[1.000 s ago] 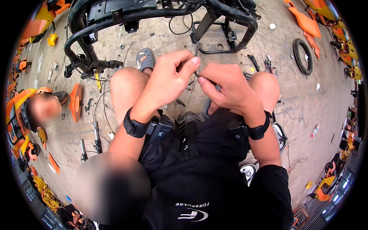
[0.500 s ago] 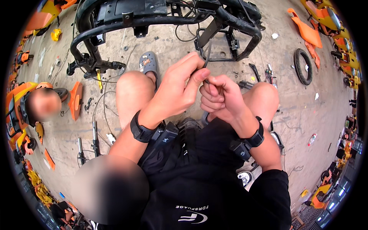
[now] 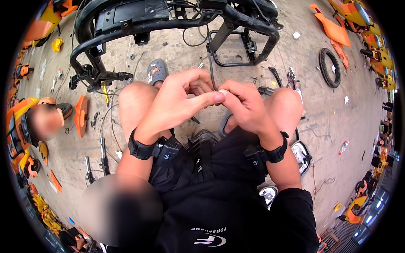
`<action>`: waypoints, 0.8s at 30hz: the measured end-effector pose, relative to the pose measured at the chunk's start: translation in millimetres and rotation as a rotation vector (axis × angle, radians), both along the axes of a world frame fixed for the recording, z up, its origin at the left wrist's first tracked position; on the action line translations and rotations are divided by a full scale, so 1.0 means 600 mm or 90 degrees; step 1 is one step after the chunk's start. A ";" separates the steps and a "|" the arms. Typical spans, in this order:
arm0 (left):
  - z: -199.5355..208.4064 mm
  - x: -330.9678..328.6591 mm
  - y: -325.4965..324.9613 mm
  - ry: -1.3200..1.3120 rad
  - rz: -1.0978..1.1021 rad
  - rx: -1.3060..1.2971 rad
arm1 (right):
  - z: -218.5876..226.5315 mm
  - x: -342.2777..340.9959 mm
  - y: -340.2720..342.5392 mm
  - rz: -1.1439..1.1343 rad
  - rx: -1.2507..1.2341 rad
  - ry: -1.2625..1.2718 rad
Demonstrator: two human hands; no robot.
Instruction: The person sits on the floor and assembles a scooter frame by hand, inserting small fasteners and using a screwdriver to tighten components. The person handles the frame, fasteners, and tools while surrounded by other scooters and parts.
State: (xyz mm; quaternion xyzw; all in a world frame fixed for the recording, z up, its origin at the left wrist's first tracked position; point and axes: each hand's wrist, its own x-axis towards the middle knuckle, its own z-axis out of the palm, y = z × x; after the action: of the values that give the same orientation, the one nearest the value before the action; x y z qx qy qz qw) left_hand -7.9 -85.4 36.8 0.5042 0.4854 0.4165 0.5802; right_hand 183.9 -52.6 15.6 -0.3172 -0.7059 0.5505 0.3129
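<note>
A thin black cable (image 3: 212, 72) runs down from the black tubular metal frame (image 3: 168, 24) into my two hands, which meet between my knees. My left hand (image 3: 179, 99) pinches it from the left, thumb pointing right and fingers curled behind. From the right, my right hand (image 3: 244, 103) closes on the same spot, its thumb and index finger touching my left thumb. The cable's lower end is hidden between the fingertips. Both wrists wear black straps with small black boxes.
The frame stands just beyond my feet, with a looped cable (image 3: 195, 37) hanging from it. A black tyre (image 3: 329, 67) and orange panels (image 3: 333, 27) lie to the right. Another orange panel (image 3: 80, 116) lies left, near a person. Dark rods (image 3: 103, 156) lie beside my left leg.
Both hands have come down slightly toward me, and the thumbs now meet at the cable. My right hand has turned from a fist-like grip to a thumb-and-finger pinch.
</note>
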 end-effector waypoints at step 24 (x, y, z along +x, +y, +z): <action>0.004 -0.011 -0.007 0.100 -0.127 0.281 | -0.003 0.006 0.007 0.173 -0.607 0.312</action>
State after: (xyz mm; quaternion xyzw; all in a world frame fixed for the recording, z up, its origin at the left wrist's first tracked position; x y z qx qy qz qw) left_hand -14.6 -89.8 38.9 0.6951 0.3740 0.4125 0.4547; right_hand 187.4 -48.2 13.7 -0.1925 -0.3194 0.9024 0.2157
